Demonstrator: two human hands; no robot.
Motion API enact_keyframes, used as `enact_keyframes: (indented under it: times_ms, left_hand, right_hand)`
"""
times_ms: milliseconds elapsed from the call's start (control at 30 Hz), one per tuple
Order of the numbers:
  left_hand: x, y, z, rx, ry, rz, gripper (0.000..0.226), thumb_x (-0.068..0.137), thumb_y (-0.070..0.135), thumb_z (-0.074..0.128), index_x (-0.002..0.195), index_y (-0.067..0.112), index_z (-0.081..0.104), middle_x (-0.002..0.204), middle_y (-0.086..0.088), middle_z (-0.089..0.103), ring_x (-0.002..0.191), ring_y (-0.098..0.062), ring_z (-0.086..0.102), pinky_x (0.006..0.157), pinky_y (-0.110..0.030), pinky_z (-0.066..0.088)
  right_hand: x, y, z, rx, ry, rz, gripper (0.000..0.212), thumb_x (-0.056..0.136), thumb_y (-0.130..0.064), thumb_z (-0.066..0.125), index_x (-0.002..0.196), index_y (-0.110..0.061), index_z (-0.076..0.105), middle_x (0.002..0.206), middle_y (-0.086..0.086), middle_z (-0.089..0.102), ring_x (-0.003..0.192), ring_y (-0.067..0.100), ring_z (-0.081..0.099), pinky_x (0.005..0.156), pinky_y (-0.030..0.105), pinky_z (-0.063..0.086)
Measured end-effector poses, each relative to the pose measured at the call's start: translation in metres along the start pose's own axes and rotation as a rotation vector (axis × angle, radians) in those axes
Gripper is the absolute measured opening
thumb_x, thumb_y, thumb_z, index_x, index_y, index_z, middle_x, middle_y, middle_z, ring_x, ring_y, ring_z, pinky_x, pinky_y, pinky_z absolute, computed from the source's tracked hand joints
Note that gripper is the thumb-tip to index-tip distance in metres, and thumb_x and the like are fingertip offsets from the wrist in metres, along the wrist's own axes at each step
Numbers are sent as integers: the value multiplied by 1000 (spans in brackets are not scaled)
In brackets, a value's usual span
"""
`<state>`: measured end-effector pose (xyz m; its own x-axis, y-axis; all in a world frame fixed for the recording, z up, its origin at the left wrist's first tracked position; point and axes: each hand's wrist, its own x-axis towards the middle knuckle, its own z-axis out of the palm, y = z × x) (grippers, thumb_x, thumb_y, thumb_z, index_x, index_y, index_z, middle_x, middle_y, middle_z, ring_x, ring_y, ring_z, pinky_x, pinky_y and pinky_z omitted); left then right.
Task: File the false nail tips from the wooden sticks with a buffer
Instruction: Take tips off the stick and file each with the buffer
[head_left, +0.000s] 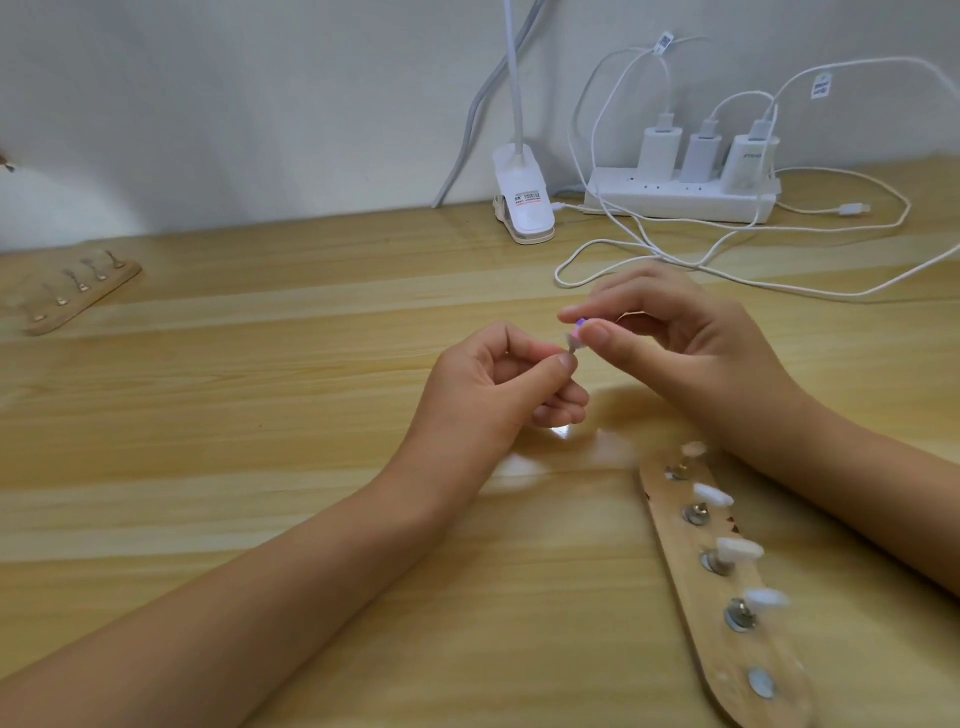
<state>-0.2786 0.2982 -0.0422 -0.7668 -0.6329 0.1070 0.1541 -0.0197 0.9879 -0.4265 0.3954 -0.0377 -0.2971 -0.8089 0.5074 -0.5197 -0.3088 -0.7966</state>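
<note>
The nearer wooden stick (737, 654) lies at the lower right of the table (260, 415), four white nail tips (740, 548) standing on its metal posts, just under the right forearm. Above the table's middle, the left hand (498, 384) pinches a blurred pale nail tip (571, 344) between thumb and forefinger, its other fingers curled. The right hand (691, 338) pinches a small purple buffer (580, 325) against that tip. A second stick (78, 296) lies far left; a lamp clip (522, 195) and a power strip (680, 200) sit at the back.
</note>
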Motion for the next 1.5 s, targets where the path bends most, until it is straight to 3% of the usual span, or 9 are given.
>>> enact_keyframes:
  times_ms: [367, 467, 667, 800, 933, 1067, 1167, 1233, 1500]
  left_hand:
    - [2, 1, 0, -15, 36, -22, 8, 89, 7, 67, 83, 5, 62, 64, -6, 71, 57, -16, 68, 56, -18, 52]
    - [2, 1, 0, -41, 41, -30, 7, 89, 4, 65, 84, 5, 61, 63, -5, 70, 56, -14, 67, 56, -17, 52]
    - [2, 1, -1, -97, 49, -19, 4, 92, 7, 62, 92, 10, 65, 69, -4, 71, 65, -15, 70, 61, -16, 53]
    - [3, 1, -1, -89, 34, -7, 8, 92, 7, 62, 94, 10, 69, 71, -2, 71, 67, -14, 70, 64, -17, 53]
    - [2, 1, 0, -57, 32, 5, 10, 88, 8, 67, 82, 15, 67, 70, -4, 71, 66, -15, 69, 62, -17, 52]
    - [1, 2, 1, -23, 11, 25, 13, 87, 7, 68, 78, 16, 66, 69, -4, 71, 65, -14, 69, 62, -17, 53]
    - [0, 2, 1, 3, -5, 36, 13, 87, 7, 68, 79, 17, 65, 71, -4, 71, 67, -14, 70, 64, -17, 53]
    - [0, 1, 1, 1, -2, 41, 15, 87, 7, 68, 77, 18, 65, 72, -4, 71, 69, -14, 70, 65, -17, 53]
    - [0, 1, 1, 19, -9, 45, 14, 89, 9, 66, 79, 19, 65, 73, -2, 70, 71, -13, 69, 68, -18, 53]
  right_hand:
    - [-2, -1, 0, -68, -21, -49, 18, 85, -21, 71, 103, -17, 72, 107, 11, 57, 106, 19, 58, 95, 24, 46]
    - [3, 3, -4, -104, 32, 42, 19, 83, -24, 70, 101, -19, 72, 111, 10, 58, 103, 10, 59, 95, 21, 46]
    - [6, 5, -8, 212, 199, 198, 13, 89, -25, 66, 99, -20, 72, 99, -7, 72, 95, 3, 64, 90, 18, 49]
    - [4, 0, -7, 310, 219, 157, 14, 87, -31, 67, 96, -23, 72, 96, -5, 72, 90, 7, 63, 87, 22, 51]
    - [-1, -6, 1, 241, 81, 91, 17, 85, -22, 69, 102, -19, 68, 100, 4, 69, 93, 12, 65, 87, 22, 53]
    - [0, -7, 1, 243, 51, 121, 25, 80, -20, 68, 102, -8, 61, 104, 15, 64, 95, 17, 65, 91, 29, 53]
    - [1, -6, -1, 243, 28, 125, 27, 82, -18, 67, 99, 2, 60, 96, 9, 67, 91, 13, 66, 87, 26, 54]
    - [0, -6, 1, 244, 41, 130, 26, 82, -18, 67, 98, 2, 61, 93, 4, 68, 90, 12, 66, 85, 23, 53]
    - [0, -7, 0, 240, 60, 127, 16, 87, -15, 68, 98, -5, 62, 108, 22, 65, 97, 13, 65, 87, 23, 52]
